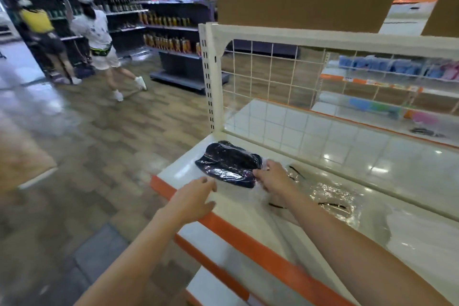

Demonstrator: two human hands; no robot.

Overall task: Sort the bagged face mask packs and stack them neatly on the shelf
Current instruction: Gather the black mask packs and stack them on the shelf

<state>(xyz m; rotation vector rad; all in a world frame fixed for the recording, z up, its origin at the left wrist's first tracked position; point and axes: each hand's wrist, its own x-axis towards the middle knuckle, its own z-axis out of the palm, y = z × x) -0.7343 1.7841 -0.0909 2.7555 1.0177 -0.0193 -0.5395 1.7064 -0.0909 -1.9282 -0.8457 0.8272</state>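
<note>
right hand (272, 176) is pinching the dark mask pack (229, 164) lying on the shelf (248, 213) | left hand (196, 197) is hovering over the shelf's front edge, fingers relaxed, holding nothing

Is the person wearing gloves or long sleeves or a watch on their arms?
No. The left hand and the right hand are both bare, with no gloves. Both forearms are bare too: no sleeves reach into the picture, and no watch, bracelet or ring shows, though the picture is somewhat blurred.
</note>
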